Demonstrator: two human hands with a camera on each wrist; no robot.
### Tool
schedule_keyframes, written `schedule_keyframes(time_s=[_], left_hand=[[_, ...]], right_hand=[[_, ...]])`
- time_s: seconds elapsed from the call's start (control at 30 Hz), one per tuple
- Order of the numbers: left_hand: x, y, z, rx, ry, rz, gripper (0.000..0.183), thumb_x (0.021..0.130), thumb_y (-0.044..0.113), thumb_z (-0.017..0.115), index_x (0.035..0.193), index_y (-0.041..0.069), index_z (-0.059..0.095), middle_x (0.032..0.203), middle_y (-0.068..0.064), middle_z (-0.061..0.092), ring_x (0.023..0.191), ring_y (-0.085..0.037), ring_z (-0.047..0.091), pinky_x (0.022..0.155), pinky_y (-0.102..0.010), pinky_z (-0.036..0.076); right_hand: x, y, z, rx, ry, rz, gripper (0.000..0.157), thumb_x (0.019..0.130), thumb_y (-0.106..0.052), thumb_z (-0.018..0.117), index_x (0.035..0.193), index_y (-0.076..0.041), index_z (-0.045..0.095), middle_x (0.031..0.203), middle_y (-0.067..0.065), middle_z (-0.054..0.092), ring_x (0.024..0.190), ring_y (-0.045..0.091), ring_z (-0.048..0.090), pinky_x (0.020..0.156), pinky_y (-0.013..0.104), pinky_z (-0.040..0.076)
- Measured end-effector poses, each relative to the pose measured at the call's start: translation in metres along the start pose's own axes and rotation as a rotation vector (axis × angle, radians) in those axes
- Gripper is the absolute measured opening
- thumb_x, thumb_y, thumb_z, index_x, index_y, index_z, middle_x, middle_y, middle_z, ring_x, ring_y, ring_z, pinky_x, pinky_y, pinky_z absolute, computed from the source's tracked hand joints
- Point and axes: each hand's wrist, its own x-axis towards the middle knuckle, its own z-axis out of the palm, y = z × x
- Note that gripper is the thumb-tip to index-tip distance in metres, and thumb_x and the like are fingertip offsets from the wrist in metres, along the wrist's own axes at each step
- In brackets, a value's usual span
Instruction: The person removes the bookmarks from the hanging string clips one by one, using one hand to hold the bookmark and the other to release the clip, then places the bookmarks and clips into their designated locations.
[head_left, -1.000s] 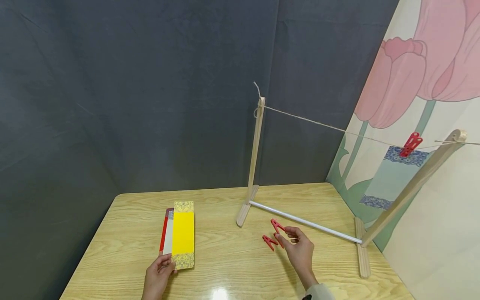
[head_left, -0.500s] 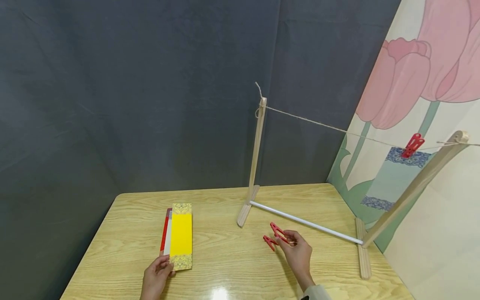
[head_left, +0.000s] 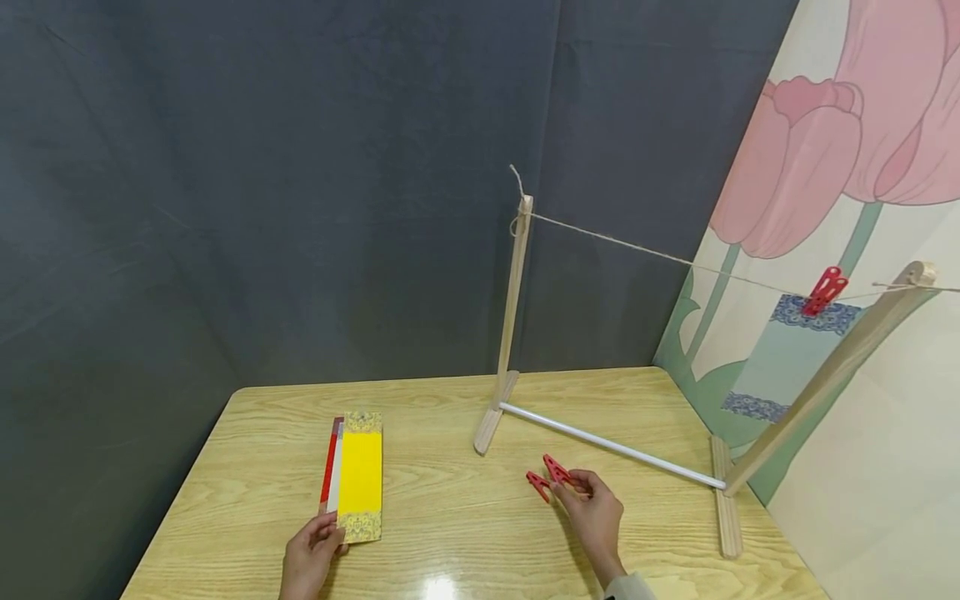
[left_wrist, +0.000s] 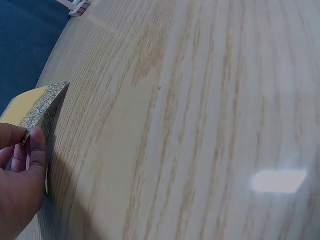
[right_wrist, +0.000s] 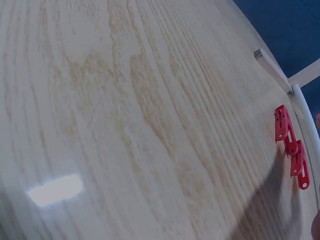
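On the left of the head view my left hand (head_left: 309,554) pinches the lower left corner of a yellow card (head_left: 361,475) with patterned bands at both ends. The card overlaps a white card (head_left: 333,482) and a red card (head_left: 328,467) beneath it. In the left wrist view the thumb and fingers grip the patterned end (left_wrist: 42,107). My right hand (head_left: 596,521) pinches a red clothespin (head_left: 557,469) between thumb and fingers. Close to its left lies a second red clothespin (head_left: 537,483). Both clothespins show at the right of the right wrist view, where the hand is mostly out of frame.
A wooden stand with a left post (head_left: 514,292), a right post (head_left: 832,375) and a white crossbar (head_left: 611,444) stands on the table (head_left: 442,500). From its string (head_left: 637,246) hangs a pale blue card (head_left: 787,358), held by a red clothespin (head_left: 825,292). Dark cloth hangs behind.
The yellow card has shifted slightly left and toward me with my left hand. My right hand has turned its clothespin and drawn it a little nearer me, close beside the other one.
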Motion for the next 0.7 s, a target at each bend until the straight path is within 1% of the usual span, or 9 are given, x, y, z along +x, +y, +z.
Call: schedule_keyframes(time_s=[0.13, 0.3, 0.5, 0.7], left_hand=[[0.0, -0.001, 0.0, 0.002, 0.005, 0.01, 0.035, 0.081, -0.003, 0.058, 0.114, -0.012, 0.05, 0.086, -0.014, 0.053, 0.069, -0.015, 0.058, 0.062, -0.028, 0.052], [0.001, -0.002, -0.001, 0.032, 0.008, 0.027, 0.034, 0.081, -0.002, 0.058, 0.113, -0.012, 0.052, 0.084, -0.014, 0.053, 0.067, -0.015, 0.058, 0.061, -0.027, 0.052], [0.003, -0.003, -0.002, 0.047, 0.006, 0.017, 0.033, 0.081, -0.002, 0.057, 0.113, -0.011, 0.052, 0.083, -0.013, 0.054, 0.069, -0.015, 0.058, 0.062, -0.026, 0.051], [0.003, -0.002, -0.004, 0.092, 0.029, 0.023, 0.032, 0.081, -0.001, 0.059, 0.111, -0.011, 0.054, 0.082, -0.014, 0.056, 0.069, -0.016, 0.059, 0.059, -0.025, 0.051]], right_hand=[[-0.001, 0.002, 0.002, -0.01, 0.026, 0.005, 0.03, 0.061, -0.018, 0.082, 0.085, -0.007, 0.067, 0.076, 0.002, 0.065, 0.066, 0.016, 0.059, 0.055, 0.024, 0.047], [-0.002, 0.005, 0.006, -0.014, 0.055, -0.02, 0.03, 0.06, -0.015, 0.083, 0.083, -0.006, 0.067, 0.074, 0.003, 0.065, 0.063, 0.016, 0.058, 0.053, 0.022, 0.046], [-0.003, 0.01, 0.011, -0.025, 0.076, -0.045, 0.03, 0.059, -0.014, 0.083, 0.082, -0.005, 0.067, 0.071, 0.003, 0.064, 0.06, 0.016, 0.057, 0.051, 0.021, 0.045], [-0.004, 0.013, 0.013, -0.025, 0.063, -0.014, 0.028, 0.061, -0.015, 0.083, 0.082, -0.005, 0.066, 0.07, 0.002, 0.063, 0.059, 0.012, 0.056, 0.051, 0.021, 0.045]])
